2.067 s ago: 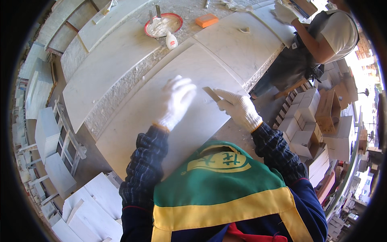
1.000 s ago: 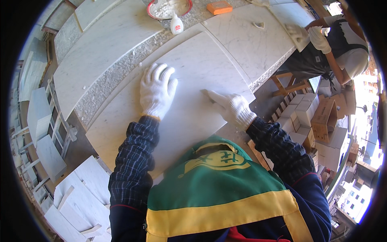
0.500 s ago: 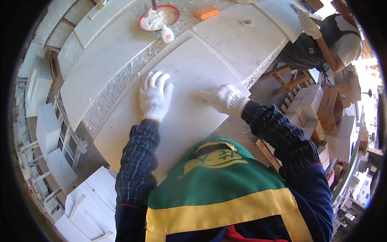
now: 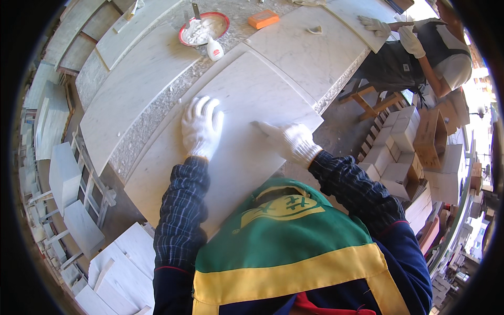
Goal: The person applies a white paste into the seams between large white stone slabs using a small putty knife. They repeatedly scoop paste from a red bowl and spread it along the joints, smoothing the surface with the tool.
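"How do the hands stand?"

"The right hand [image 4: 294, 142] seems closed on a thin blade [image 4: 256, 124]; only its greyish tip shows past the glove, against the pale slab [image 4: 247, 89]. The left hand [image 4: 202, 128] is spread flat on that slab, fingers slightly apart, clamped on nothing."

"Where is the slab itself?"

"Right in front of the green apron [image 4: 283, 252], under both hands. To its left runs a strip of rough tabletop [image 4: 146, 122], then a long slab [image 4: 142, 89]."

"How far along is the work?"

"Under way, I'd judge, since the blade is at the slab's face. That face looks largely smooth, with no lump of paste on it. Whether a thin film remains, or how much is left to go over, I can't tell."

"And the supplies?"

"Beyond the slab's far edge, a red-rimmed bowl [image 4: 227, 23] has plenty of white paste [image 4: 202, 30] in it, with a white bottle [image 4: 214, 50] just beside. Farther out, to the slab's right, a co-worker's gloved hand [image 4: 412, 42] is up by another slab [image 4: 362, 21]; I can't judge progress there."
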`<move>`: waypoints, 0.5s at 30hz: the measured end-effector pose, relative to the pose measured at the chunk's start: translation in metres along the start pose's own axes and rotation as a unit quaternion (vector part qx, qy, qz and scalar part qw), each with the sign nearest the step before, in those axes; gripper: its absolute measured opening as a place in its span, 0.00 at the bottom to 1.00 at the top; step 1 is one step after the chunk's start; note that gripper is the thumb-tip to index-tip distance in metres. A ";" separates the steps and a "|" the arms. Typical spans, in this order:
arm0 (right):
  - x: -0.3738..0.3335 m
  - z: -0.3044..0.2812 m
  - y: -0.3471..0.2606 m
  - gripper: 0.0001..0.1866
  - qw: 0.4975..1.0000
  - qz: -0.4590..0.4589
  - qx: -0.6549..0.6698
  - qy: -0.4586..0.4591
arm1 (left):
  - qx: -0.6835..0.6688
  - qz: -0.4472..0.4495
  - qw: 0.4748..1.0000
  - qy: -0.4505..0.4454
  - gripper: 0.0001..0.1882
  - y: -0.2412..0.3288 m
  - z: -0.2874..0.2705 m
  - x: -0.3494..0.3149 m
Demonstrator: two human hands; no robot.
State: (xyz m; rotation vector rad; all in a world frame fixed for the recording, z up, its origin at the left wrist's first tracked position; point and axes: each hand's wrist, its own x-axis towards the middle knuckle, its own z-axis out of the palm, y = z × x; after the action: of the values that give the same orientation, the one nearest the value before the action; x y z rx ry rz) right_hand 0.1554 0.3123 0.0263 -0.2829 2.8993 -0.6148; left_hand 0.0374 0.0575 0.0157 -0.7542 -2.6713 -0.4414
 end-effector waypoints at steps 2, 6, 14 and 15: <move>0.008 -0.001 -0.004 0.22 1.000 -0.002 -0.005 -0.004 | 0.001 0.008 1.000 0.011 0.18 0.001 0.000 0.002; 0.001 -0.019 0.007 0.24 0.999 -0.027 0.033 -0.006 | -0.004 0.011 1.000 0.011 0.18 -0.001 -0.001 0.001; 0.016 -0.026 -0.002 0.21 0.997 -0.046 -0.041 -0.053 | -0.010 0.017 0.999 0.031 0.17 -0.001 0.000 0.002; 0.017 -0.030 -0.001 0.21 0.995 -0.071 -0.051 -0.051 | -0.012 0.020 0.999 0.038 0.17 -0.001 -0.001 0.002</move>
State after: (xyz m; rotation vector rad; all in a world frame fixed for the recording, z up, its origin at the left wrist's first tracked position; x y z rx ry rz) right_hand 0.1333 0.3198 0.0518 -0.5218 2.8338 -0.4601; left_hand 0.0354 0.0573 0.0173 -0.7804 -2.5794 -0.4822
